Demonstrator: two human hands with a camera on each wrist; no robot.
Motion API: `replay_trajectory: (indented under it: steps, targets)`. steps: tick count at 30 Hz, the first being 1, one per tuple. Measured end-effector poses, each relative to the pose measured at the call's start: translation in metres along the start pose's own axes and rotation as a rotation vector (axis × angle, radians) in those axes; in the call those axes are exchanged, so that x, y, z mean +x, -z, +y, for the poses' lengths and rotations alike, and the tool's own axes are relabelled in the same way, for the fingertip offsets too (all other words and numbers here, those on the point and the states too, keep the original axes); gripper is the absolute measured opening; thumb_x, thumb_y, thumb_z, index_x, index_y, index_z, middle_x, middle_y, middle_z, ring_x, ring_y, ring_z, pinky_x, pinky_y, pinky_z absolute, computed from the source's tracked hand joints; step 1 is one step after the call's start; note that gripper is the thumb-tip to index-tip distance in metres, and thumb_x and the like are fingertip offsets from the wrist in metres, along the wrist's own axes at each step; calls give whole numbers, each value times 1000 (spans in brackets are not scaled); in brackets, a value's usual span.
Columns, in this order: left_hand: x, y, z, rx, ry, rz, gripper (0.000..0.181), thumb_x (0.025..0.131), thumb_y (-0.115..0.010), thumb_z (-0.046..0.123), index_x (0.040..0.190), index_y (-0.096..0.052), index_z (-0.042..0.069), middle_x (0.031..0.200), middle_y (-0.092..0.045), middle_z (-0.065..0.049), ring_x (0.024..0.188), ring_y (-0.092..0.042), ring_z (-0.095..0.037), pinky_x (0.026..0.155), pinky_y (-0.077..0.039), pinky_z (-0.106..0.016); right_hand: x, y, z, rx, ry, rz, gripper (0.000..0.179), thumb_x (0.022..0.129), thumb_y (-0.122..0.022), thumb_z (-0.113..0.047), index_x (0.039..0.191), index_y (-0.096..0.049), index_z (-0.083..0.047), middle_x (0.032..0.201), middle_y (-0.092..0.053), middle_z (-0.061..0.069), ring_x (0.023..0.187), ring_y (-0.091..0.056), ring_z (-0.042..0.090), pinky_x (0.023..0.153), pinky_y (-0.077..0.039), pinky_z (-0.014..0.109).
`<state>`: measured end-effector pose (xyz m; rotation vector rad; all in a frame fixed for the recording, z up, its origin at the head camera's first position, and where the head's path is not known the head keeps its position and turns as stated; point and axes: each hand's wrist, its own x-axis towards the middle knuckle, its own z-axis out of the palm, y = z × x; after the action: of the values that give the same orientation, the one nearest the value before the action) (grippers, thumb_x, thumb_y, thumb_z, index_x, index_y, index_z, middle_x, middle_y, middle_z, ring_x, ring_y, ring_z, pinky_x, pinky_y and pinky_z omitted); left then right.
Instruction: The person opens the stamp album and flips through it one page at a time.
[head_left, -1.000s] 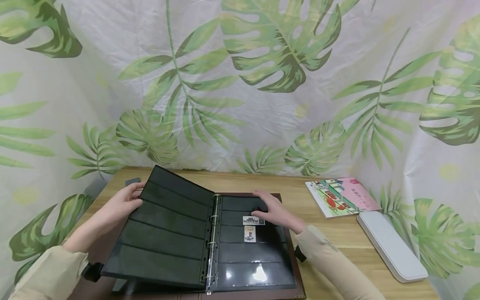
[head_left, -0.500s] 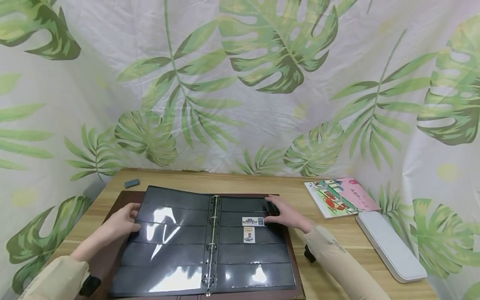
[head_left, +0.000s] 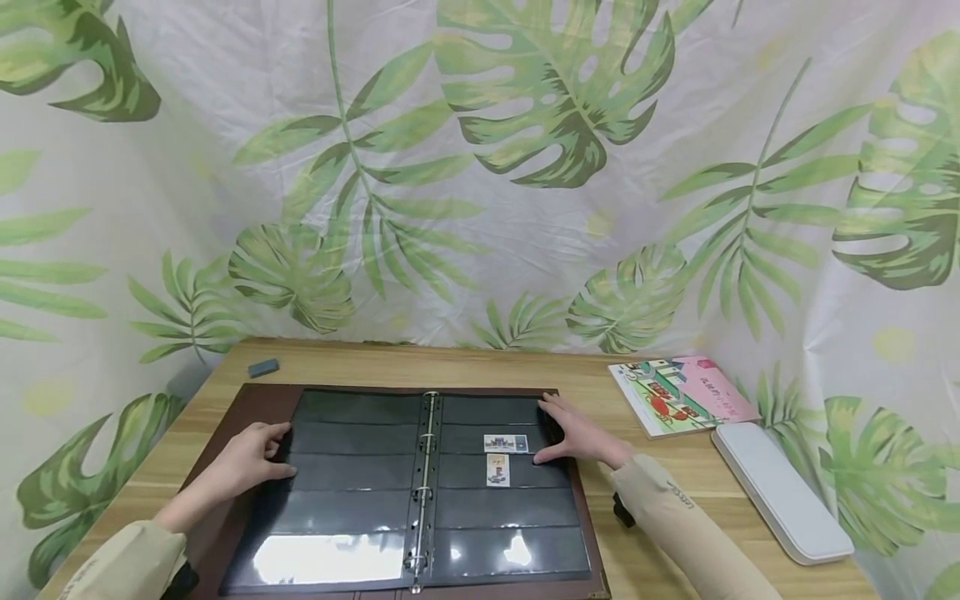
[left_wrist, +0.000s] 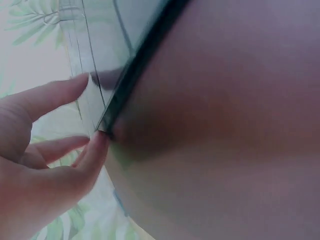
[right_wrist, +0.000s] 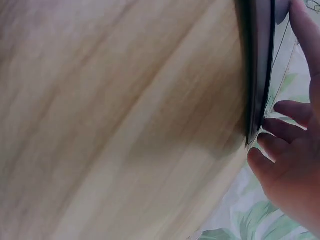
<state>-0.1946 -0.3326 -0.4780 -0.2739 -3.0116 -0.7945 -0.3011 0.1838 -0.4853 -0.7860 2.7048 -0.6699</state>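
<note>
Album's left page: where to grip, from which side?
Likely the left page's outer edge, pinched from the left: it lies nearly flat, the metal rings hold its inner edge, and the left hand is beside the outer one.

Left hand point(head_left: 249, 458), right hand point(head_left: 576, 432) well apart (fingers point(left_wrist: 57, 99) loosely bent); forearms point(head_left: 678, 512) slanting inward.

There was 1 stamp album point(head_left: 262, 402) | 2 black pocket pages point(head_left: 352, 471) point(head_left: 510, 508) showed | 2 stamps point(head_left: 506, 443) point(head_left: 498, 471) showed | 2 hands point(head_left: 242, 457) point(head_left: 576, 432) were there | 1 picture book point(head_left: 682, 397) | 1 long white case point(head_left: 782, 492) | 1 blue-grey block point(head_left: 263, 367) | 1 wooden table point(head_left: 450, 362) were visible
</note>
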Motion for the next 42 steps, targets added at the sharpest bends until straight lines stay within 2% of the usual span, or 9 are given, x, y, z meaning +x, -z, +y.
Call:
replay_trajectory:
  steps: [3, 5, 7, 10, 16, 25, 31, 37, 42]
  targets:
    - [-3, -4, -2, 16, -43, 14, 85, 74, -86, 22, 136, -45, -19, 124, -56, -36, 104, -60, -44, 81, -53, -51, -1, 0, 1, -24, -10, -8, 105, 76, -85, -43, 151, -33, 7, 162, -23, 27, 150, -25, 44, 119, -28, 56]
    - [-4, -6, -3, 13, -67, 4, 89, 76, -85, 29, 140, -43, -17, 136, -49, -39, 119, -52, -54, 91, -49, -60, -1, 0, 1, -32, -14, -10, 106, 76, -84, -45, 151, -32, 8, 162, -24, 27, 150, -26, 44, 119, -28, 56]
    - [-5, -8, -4, -7, -77, -24, 92, 78, -83, 34, 143, -40, -15, 144, -42, -40, 129, -42, -59, 96, -43, -66, -1, 0, 1, -39, -21, -14, 105, 77, -83, -46, 151, -32, 7, 162, -23, 26, 150, -26, 43, 120, -28, 55]
    - [-6, -10, -5, -41, -72, -62, 97, 78, -82, 40, 146, -37, -13, 149, -37, -39, 134, -35, -60, 101, -38, -68, 0, 0, 0, -46, -14, -14, 104, 77, -83, -46, 150, -33, 8, 161, -24, 27, 149, -27, 43, 119, -29, 55]
    - [-7, -12, -7, -71, -52, -88, 103, 77, -81, 45, 149, -34, -11, 151, -34, -38, 136, -33, -59, 103, -37, -68, 1, 0, -2, -54, 1, -6, 101, 77, -83, -43, 149, -36, 9, 160, -26, 29, 149, -29, 44, 119, -29, 55]
    - [-9, -11, -8, -81, -47, -86, 104, 76, -82, 45, 149, -33, -11, 151, -33, -39, 137, -33, -59, 102, -36, -69, 3, -1, -2, -52, 41, 11, 96, 77, -84, -39, 147, -39, 10, 158, -30, 29, 148, -30, 44, 118, -31, 55]
    - [-8, -9, -8, -85, -31, -103, 105, 77, -81, 46, 150, -32, -11, 152, -31, -39, 137, -32, -59, 102, -36, -70, 7, 1, -4, -54, 35, 16, 95, 76, -85, -38, 146, -41, 8, 158, -32, 27, 148, -30, 42, 119, -31, 54]
    - [-8, -10, -9, -85, -29, -110, 105, 77, -81, 46, 150, -32, -11, 152, -31, -39, 137, -31, -60, 102, -36, -70, 9, 2, 1, -106, 40, 19, 102, 75, -85, -44, 148, -38, 8, 159, -31, 26, 149, -29, 43, 118, -31, 54]
    - [-9, -12, -9, -91, -32, -105, 104, 77, -81, 45, 150, -32, -10, 152, -32, -38, 137, -31, -59, 102, -36, -70, 8, 1, 3, -99, 32, 10, 106, 73, -86, -44, 149, -36, 8, 159, -30, 27, 148, -31, 42, 117, -33, 53]
